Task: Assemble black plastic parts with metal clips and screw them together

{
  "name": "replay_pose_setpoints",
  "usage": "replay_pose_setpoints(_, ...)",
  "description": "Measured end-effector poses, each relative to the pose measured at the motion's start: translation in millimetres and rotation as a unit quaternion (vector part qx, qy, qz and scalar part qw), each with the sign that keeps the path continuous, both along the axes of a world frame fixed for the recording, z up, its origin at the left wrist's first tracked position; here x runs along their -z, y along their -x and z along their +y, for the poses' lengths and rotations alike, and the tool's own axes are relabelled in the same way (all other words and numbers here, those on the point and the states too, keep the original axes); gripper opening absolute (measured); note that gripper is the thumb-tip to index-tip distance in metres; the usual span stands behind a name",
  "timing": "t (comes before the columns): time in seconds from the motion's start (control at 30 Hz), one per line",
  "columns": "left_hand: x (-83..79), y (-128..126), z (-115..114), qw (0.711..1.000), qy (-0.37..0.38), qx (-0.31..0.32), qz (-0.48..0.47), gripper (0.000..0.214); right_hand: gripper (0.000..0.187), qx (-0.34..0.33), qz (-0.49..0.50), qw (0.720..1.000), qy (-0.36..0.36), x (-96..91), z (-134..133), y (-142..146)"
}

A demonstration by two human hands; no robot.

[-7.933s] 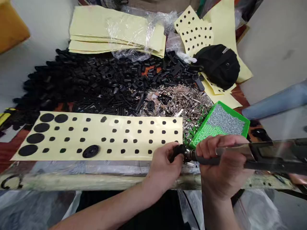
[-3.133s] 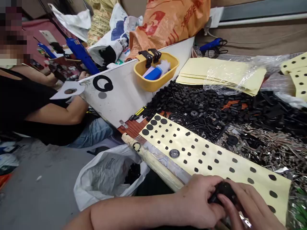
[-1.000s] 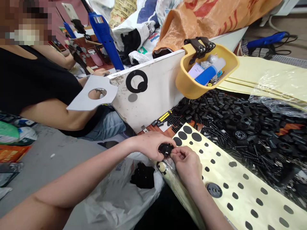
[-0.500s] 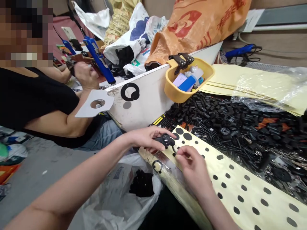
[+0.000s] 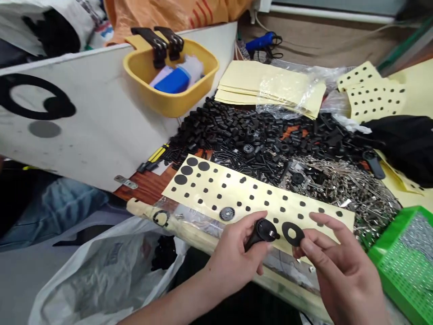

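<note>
Left hand [image 5: 237, 248]: thumb and index curled round a dark handled part [image 5: 264, 231], rounded end up, small shiny insert showing. Right hand [image 5: 345, 262]: thumb and a fingertip pinch a flat black ring [image 5: 285, 235] by its near edge, another finger lifted away from it. Ring sits just right of the left grip, apart from the part, with a narrow gap between. Handling, my read: pinching only the rim leaves the face and hole unobstructed; ring looks thin, so a light pinch should avoid bending it; left hold should stay firm so the rounded end doesn't roll. Edges: dotted yellow sheet [image 5: 233, 192] lies behind both hands, grey wheel [image 5: 227, 213] on it just left of the left hand. Padded bench edge [image 5: 199, 241] runs below the grip, white sack [image 5: 101, 266] lower left, so a dropped ring could go over. Green basket [image 5: 384, 232] stands right of the right hand and limits swing that way; metal pieces [image 5: 345, 180] heap beyond the sheet. More elbow room toward the body, I'd say.
</note>
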State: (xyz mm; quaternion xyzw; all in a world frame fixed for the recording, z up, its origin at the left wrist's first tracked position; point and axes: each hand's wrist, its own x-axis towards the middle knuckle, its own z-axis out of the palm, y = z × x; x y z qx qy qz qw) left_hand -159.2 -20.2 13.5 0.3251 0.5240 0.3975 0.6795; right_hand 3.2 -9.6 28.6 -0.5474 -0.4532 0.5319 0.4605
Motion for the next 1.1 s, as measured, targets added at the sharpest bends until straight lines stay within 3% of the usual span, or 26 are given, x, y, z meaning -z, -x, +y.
replay_pose_setpoints(0.17,5.1,-19,0,0.999,-0.004,0.021,0.028,0.054,0.043,0.021,0.073,0.995,0.061,10.2,-7,-12)
replay_pose_setpoints(0.63,6.0,-35,4,0.999,0.027,0.017,0.033,0.055,0.04,-0.032,0.084,0.995,0.052,33.3,-2,-21)
replay_pose_setpoints(1.1,4.6,-37,0,0.998,0.025,0.036,0.045,0.054,0.042,-0.03,0.068,0.996,0.053,30.7,-3,-23)
